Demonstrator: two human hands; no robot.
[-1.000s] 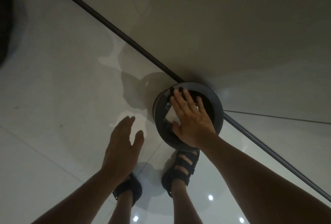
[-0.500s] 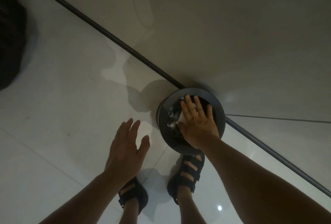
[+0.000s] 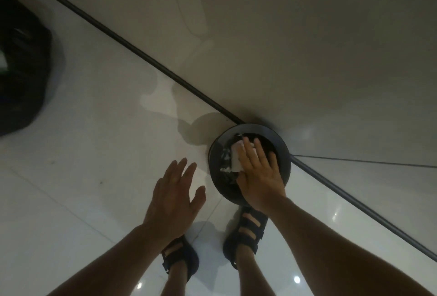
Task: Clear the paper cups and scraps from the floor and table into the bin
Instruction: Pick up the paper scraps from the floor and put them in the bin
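Note:
A round dark bin [image 3: 217, 153] stands on the white tiled floor against the wall's dark skirting. My right hand [image 3: 260, 172] lies flat over the bin's mouth, fingers spread, palm down on a white paper cup [image 3: 235, 161] and crumpled scraps [image 3: 225, 156] inside. The fingers are not curled around anything. My left hand [image 3: 175, 196] hovers open to the left of the bin, above the floor, holding nothing.
My two feet in dark strapped sandals [image 3: 248, 229] stand just before the bin. A dark skirting strip [image 3: 132, 46] runs diagonally along the wall. A black bulky object [image 3: 21, 78] sits at the far left on the floor.
The view has pulled back and shifted. My right hand stays pressed over the bin's mouth, and a white cup now shows beside its fingers. My left hand stays open beside the bin.

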